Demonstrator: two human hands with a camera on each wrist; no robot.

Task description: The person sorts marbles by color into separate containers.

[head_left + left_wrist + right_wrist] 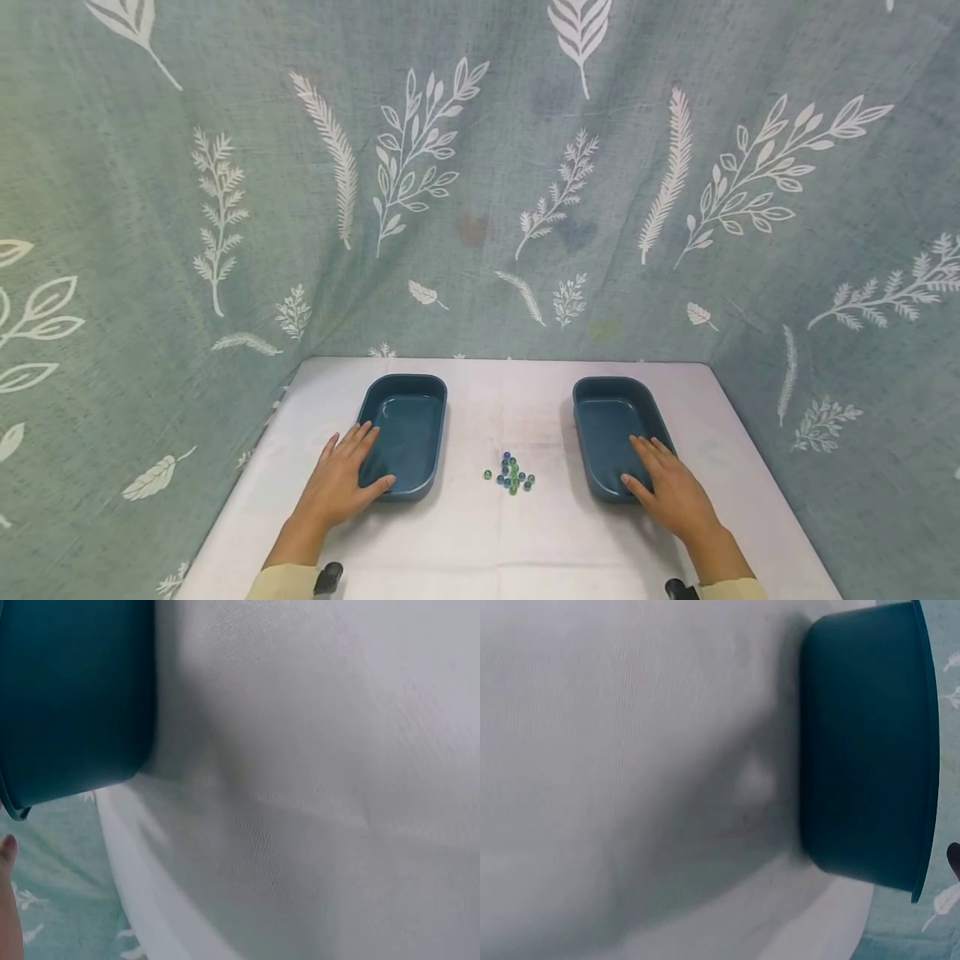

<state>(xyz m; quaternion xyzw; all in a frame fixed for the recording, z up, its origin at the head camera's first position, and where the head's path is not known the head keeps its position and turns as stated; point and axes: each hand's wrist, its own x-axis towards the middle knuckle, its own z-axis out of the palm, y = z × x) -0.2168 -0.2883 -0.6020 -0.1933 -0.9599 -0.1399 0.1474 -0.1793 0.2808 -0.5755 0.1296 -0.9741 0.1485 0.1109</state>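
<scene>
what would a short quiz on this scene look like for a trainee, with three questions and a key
1. What colours show among the marbles?
2. Where do the marbles lie?
A: in the left tray
B: on the table, between the trays
C: in the right tray
3. True or false: the left hand is clutching a marble.

Key:
1. Green and blue.
2. B.
3. False: it is at the left tray's outer edge, away from the marbles.
</scene>
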